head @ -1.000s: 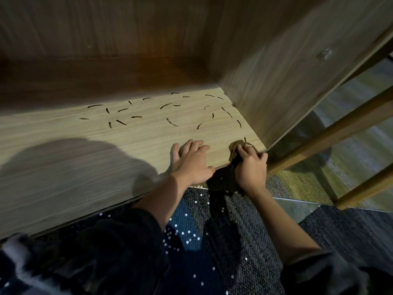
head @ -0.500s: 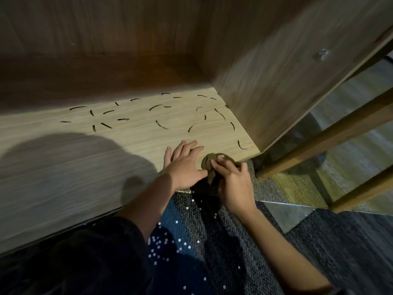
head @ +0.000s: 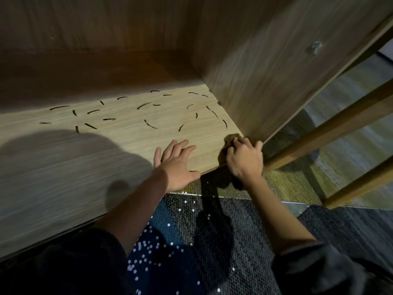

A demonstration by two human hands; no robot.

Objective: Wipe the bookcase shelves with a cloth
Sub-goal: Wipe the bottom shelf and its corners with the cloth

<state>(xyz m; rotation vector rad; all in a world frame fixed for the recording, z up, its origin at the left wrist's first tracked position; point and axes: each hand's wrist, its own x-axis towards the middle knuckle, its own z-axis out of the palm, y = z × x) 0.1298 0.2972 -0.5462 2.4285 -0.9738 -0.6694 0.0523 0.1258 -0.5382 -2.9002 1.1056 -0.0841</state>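
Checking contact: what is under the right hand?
A bunched brown cloth, held by the right hand at the shelf corner. The hand covers most of it; the shelf beneath is hidden.

The right hand (head: 244, 162) covers most of the cloth (head: 231, 139), and the shelf (head: 63, 167) runs off left.

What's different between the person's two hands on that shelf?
The left hand lies flat with fingers spread; the right hand is curled round a dark cloth. The left hand holds nothing; the right hand holds the cloth against the shelf, close to the side wall. Both are at the shelf's front edge.
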